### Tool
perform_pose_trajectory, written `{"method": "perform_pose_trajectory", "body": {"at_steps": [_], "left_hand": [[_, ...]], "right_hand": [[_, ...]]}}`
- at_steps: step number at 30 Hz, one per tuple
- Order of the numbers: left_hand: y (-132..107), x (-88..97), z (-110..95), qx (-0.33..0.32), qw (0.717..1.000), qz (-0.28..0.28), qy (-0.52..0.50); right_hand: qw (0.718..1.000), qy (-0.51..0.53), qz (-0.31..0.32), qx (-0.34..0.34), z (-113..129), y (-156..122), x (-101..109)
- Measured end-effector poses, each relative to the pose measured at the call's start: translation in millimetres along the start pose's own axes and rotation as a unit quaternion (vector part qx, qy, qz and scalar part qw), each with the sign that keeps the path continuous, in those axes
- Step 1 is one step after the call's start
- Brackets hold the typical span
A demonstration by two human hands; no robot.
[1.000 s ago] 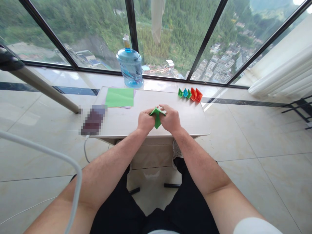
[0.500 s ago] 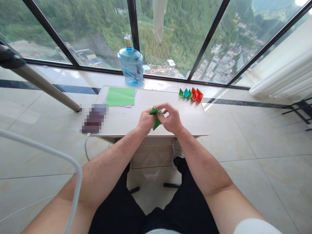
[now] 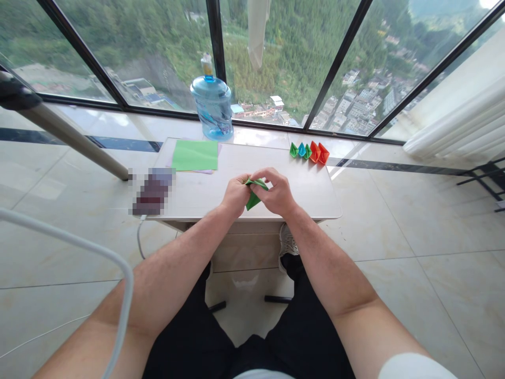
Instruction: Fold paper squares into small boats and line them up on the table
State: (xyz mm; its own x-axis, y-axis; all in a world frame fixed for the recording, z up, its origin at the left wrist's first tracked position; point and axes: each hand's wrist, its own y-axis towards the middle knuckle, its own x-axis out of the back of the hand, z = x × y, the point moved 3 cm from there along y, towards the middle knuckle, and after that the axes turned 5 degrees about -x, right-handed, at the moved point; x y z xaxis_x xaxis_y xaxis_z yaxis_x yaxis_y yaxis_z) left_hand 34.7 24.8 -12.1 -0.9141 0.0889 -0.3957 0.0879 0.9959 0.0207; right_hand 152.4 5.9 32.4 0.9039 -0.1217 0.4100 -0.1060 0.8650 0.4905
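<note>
A folded piece of green paper (image 3: pixel 252 200) is held between both hands above the near edge of the white table (image 3: pixel 197 197). My left hand (image 3: pixel 235 196) grips its left side, fingers closed. My right hand (image 3: pixel 277 192) pinches the upper right part of the paper between thumb and fingers. Part of the fold is hidden behind the fingers. At the table's far right stands a row of several folded paper boats, among them a green one (image 3: pixel 294 150), a blue one (image 3: pixel 302 150) and a red one (image 3: pixel 323 154).
A stack of coloured sheets, light green on top (image 3: pixel 195 155), lies at the table's far left. A pixelated patch (image 3: pixel 152 192) covers something at the left edge, with a cable below it. A blue water jug (image 3: pixel 213 108) stands behind the table by the window.
The upper flap of the green paper has shifted right and lies flatter under my right fingers. Both hands stay in nearly the same place.
</note>
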Motion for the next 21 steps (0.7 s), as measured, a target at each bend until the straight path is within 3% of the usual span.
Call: {"method": "perform_pose_trajectory", "body": {"at_steps": [10, 21], "left_hand": [[-9, -2.6, -30, 0.092, 0.986, 0.070, -0.123], [-9, -0.1, -25, 0.107, 0.976, 0.086, -0.168]], "right_hand": [[0.999, -0.006, -0.041, -0.015, -2, 2, 11], [0.998, 0.037, -0.033, 0.026, 3, 3, 15]]}}
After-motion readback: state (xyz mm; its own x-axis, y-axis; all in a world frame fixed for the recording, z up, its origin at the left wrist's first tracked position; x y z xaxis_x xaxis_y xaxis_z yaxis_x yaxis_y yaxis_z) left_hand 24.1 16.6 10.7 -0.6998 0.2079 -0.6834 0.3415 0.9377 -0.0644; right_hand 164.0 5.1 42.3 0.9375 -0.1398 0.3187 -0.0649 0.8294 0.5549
